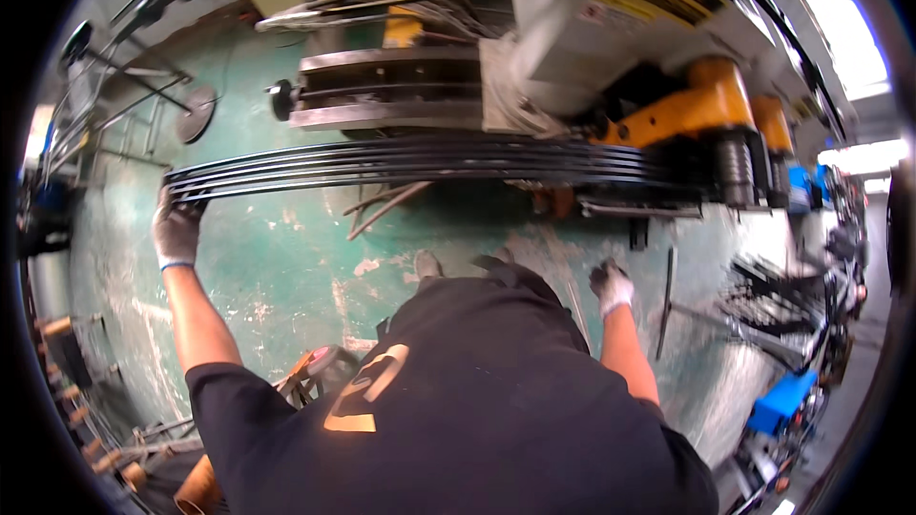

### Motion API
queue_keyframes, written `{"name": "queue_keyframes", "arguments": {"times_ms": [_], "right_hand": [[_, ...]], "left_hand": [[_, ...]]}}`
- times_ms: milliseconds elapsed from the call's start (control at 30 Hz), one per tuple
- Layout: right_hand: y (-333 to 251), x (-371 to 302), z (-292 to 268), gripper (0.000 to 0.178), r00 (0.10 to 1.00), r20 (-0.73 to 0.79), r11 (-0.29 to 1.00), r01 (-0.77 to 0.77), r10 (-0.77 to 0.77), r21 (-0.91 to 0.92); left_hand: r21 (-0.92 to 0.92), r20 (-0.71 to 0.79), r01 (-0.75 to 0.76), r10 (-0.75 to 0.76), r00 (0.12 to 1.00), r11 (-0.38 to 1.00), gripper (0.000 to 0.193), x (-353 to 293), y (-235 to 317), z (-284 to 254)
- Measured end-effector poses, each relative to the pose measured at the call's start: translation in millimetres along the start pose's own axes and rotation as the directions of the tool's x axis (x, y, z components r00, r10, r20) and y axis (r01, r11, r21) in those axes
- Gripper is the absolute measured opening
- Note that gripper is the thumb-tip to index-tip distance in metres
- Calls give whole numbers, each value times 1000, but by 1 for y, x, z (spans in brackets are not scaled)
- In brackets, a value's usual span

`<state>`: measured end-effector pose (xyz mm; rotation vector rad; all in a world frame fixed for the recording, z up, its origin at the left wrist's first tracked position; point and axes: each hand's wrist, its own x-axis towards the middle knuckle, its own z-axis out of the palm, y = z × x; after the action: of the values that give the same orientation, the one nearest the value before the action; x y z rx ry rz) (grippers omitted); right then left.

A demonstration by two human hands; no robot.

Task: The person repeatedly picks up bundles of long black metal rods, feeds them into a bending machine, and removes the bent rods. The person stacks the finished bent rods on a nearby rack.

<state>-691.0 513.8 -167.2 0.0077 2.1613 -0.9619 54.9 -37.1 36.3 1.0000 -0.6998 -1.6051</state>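
Note:
Several long black metal tubes [382, 165] lie side by side across the view, their right ends at the orange and black machine head [706, 110]. My left hand [178, 229], in a pale glove with a dark palm, grips their left ends from the near side. My right hand [611, 288], gloved the same way, is low on the right, apart from the tubes. Its fingers look curled in, and nothing shows in them. The tubes' far right ends are hard to make out against the dark machine parts.
Behind the tubes stands a steel machine bed [382, 91] with rails. A round-based stand [197, 114] is at the far left. Brown bars [386, 210] lie below the tubes. On the right are a pile of dark metal pieces [773, 300] and a blue box [782, 402].

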Motion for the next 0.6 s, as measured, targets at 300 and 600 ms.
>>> {"name": "queue_keyframes", "arguments": {"times_ms": [300, 600], "right_hand": [[-47, 8, -11, 33, 991, -19, 925, -114, 130, 363], [-5, 118, -94, 33, 936, 96, 935, -347, 339, 80]], "left_hand": [[-276, 139, -9, 49, 989, 961, 68, 14, -18, -9], [-542, -410, 64, -331, 850, 838, 64, -94, -237, 160]]}}
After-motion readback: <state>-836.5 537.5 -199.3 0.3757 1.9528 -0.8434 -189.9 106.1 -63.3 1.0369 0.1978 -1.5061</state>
